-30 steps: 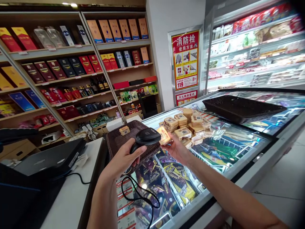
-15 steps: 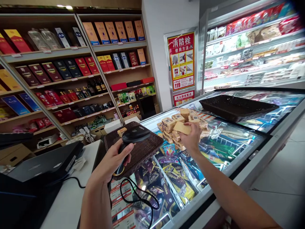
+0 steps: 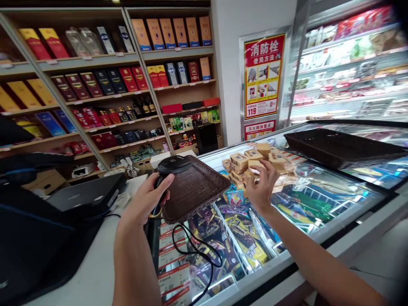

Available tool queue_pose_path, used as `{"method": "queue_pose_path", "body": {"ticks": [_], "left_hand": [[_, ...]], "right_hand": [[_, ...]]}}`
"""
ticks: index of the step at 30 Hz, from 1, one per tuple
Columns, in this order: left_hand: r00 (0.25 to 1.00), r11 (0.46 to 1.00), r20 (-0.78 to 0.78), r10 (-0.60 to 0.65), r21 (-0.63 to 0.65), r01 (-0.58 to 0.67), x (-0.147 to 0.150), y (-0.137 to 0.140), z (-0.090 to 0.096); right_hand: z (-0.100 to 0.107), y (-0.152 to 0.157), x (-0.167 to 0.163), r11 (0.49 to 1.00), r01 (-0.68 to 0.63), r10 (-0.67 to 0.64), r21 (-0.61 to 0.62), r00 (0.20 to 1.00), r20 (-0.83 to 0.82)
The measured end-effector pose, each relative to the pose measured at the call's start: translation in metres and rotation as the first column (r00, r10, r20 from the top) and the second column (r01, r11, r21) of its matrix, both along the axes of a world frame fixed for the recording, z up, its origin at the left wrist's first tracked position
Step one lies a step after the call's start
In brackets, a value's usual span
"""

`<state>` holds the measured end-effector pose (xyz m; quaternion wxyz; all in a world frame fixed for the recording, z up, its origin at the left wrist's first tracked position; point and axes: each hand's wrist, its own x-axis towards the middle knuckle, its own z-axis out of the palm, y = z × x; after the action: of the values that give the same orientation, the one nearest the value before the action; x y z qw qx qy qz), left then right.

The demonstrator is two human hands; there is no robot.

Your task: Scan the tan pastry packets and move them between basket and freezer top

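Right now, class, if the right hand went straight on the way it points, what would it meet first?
Most likely the pile of tan packets right before the right hand; depth is unclear, so it may already be touching one.

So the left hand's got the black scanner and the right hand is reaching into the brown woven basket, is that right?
Not quite. The head view shows the right hand at the stacked packets, not in the brown woven basket. The left hand does hold the black scanner.
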<state>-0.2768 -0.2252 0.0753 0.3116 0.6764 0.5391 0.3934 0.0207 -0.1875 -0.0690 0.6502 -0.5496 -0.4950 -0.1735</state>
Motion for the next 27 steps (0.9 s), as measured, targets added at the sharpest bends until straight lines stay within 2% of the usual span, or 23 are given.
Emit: {"method": "queue_pose_path", "body": {"ticks": [3,6,8,11,14,20,27], "left_hand": [[0.99,0.991,-0.049,0.131,0.036,-0.129,-0.017,0.004,-0.002],[0.967,0.969,-0.074,0.245,0.064,-0.241,-0.032,0.009,-0.006],[0.957,0.958,-0.072,0.281,0.077,-0.276,-0.037,0.011,-0.008],[0.957,0.956,-0.045,0.288,0.071,-0.285,-0.04,0.012,-0.009],[0.966,0.964,0.012,0.258,0.058,-0.258,-0.039,0.011,-0.008],[0.977,0.982,0.113,0.183,0.018,-0.186,-0.031,0.009,-0.007],[0.972,0.986,0.174,0.157,0.034,-0.166,-0.029,0.007,-0.007]], "right_hand": [[0.009,0.002,-0.037,0.961,-0.242,0.264,-0.133,0.945,0.194],[0.025,0.022,-0.08,0.856,-0.362,0.487,-0.368,0.804,0.342],[0.036,0.048,-0.109,0.778,-0.35,0.579,-0.521,0.72,0.381],[0.042,0.098,-0.151,0.646,-0.246,0.668,-0.723,0.64,0.379],[0.037,0.15,-0.185,0.555,-0.168,0.704,-0.815,0.616,0.352],[0.017,0.228,-0.222,0.498,-0.203,0.717,-0.843,0.644,0.268],[0.003,0.271,-0.235,0.466,-0.282,0.746,-0.838,0.635,0.201]]}}
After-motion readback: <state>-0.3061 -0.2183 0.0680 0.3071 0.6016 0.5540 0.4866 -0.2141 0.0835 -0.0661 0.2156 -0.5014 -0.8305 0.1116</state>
